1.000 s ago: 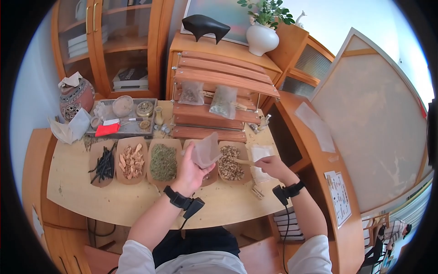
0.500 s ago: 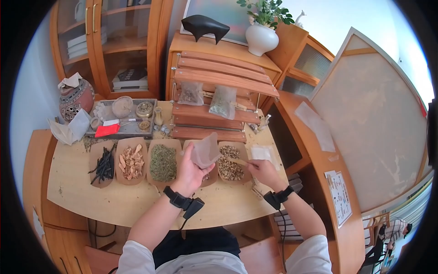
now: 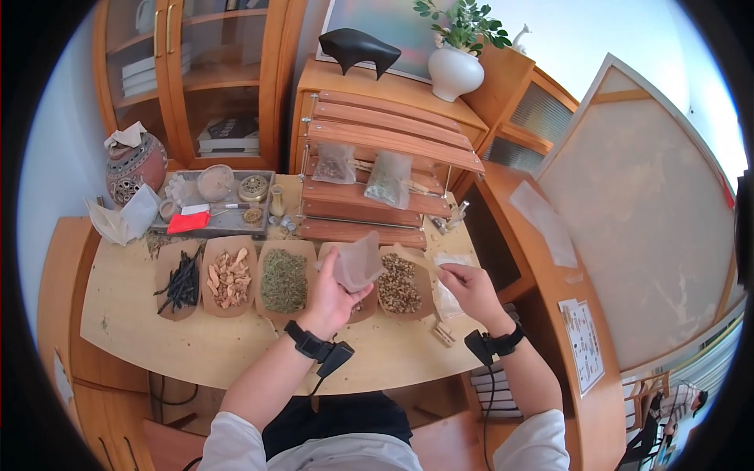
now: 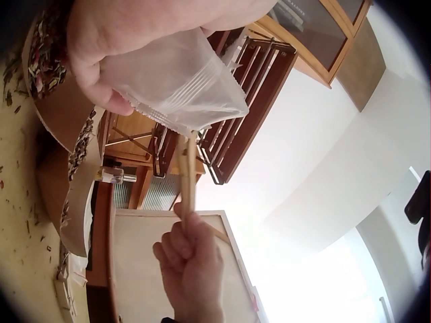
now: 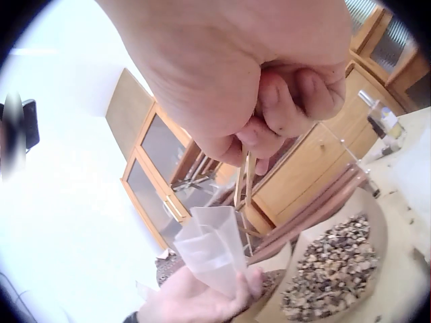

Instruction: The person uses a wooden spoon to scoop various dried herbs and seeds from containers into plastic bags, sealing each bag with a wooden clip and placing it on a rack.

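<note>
My left hand [image 3: 328,302] holds a translucent pouch [image 3: 358,263] between thumb and fingers above the middle paper trays; the left wrist view shows the pouch [image 4: 178,84] up close. To its right, my right hand [image 3: 473,294] grips a thin wooden tool [image 4: 188,175], whose far end is beside the pouch's edge in the left wrist view. The fingers of my right hand [image 5: 269,114] are curled round the tool. Below and between the hands lies a tray of brown and pale chopped pieces [image 3: 400,284].
More trays hold green herb [image 3: 284,281], pale chips [image 3: 229,279] and dark strips [image 3: 182,280]. Behind them stand a wooden slatted rack [image 3: 377,129] with filled pouches and a grey tray [image 3: 224,228] of small vessels. Wooden clips [image 3: 443,334] lie at the right.
My right hand moved left toward the tray of brown pieces, then back right and slightly up, with the tool. The left hand stays nearly in place with the pouch. The head view shifted slightly.
</note>
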The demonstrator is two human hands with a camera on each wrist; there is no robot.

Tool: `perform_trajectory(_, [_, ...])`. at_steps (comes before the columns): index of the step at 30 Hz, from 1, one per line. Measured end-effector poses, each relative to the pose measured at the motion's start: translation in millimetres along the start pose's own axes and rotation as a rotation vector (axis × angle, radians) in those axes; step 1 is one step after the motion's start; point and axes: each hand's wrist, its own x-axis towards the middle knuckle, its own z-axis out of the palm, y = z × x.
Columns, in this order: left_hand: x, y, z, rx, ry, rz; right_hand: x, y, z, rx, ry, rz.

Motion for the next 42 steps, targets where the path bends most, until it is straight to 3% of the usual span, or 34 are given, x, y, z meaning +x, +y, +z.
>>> perform_trajectory(4, [0,-1,0,0.006,-0.04,-0.019,-2,-43,0,0.077,-0.091,0.014])
perform_trajectory(7, [-3,1,2,0.008,-0.061,-0.019,-2,-43,9,0.001,-0.124,-0.058])
perform_trajectory(10, [-3,2,3,0.007,-0.067,-0.008,-5,-39,11,0.155,-0.081,-0.036])
perform_trajectory(13, [-3,2,1,0.004,-0.077,0.006,-12,-43,-5,0.097,-0.048,0.016])
perform_trajectory(17, [-2,2,-1,0.0,-0.076,0.013,-26,-40,-24,-0.262,-0.11,0.115])
perform_trajectory(21, [-4,1,2,-0.002,-0.043,0.013,-44,-17,-22,-0.484,-0.2,-0.102])
perform_trajectory(25, [-3,1,3,-0.003,-0.024,0.004,-53,-4,3,-0.617,-0.12,-0.206])
perform_trajectory(28, [-2,1,3,-0.003,-0.032,0.008,-49,-2,17,-0.689,-0.049,-0.133])
perform_trajectory(31, [-2,2,2,-0.006,-0.036,0.001,-42,10,19,-0.546,0.018,-0.116])
perform_trajectory(35, [-2,1,0,-0.019,-0.04,0.004,-38,2,-5,-0.431,-0.041,0.191])
perform_trajectory(38, [-3,1,1,-0.009,-0.047,0.0,-34,11,-16,-0.432,-0.157,0.303])
perform_trajectory(42, [-2,1,2,-0.015,-0.031,-0.003,-27,10,-6,-0.435,-0.155,0.242])
